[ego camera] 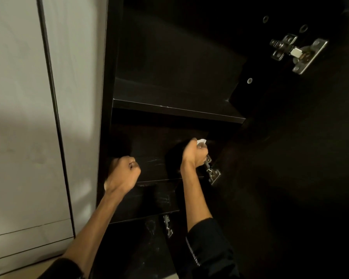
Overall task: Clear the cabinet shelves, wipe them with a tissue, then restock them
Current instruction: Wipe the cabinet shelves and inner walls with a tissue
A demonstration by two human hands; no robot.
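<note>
- The cabinet [169, 109] filled the middle and right of my head view, dark inside, its shelves stepping down from 12 o'clock toward 6 o'clock.
- The upper shelf [175, 109] ran across the centre of my view; I saw nothing standing on it.
- The middle shelf [149, 158] lay below it, with pale scuff marks showing between my two hands.
- The lower shelf [149, 200] sat at about 6 o'clock from the middle one, also streaked with pale marks.
- My right hand [193, 156] was inside the cabinet at roughly 3 o'clock on the middle shelf, fingers curled tight around a white tissue [201, 142]; only a small crumpled corner of it poked out at the top of the fist.
- That hand was just beside the middle hinge [212, 172] on the cabinet's right wall; I could not tell whether they touched.
- My left hand [125, 172] was balled into a fist at about 9 o'clock on the same shelf, near the cabinet's left wall, and I saw nothing in it.
- The two hands were well apart, both forearms reaching in from 6 o'clock, dark sleeves [210, 248] pushed back.
- A large metal hinge [296, 52] showed at 1 o'clock, and a small one [167, 225] low near 6 o'clock.
- A pale wall [18, 117] stood at 9 o'clock.
</note>
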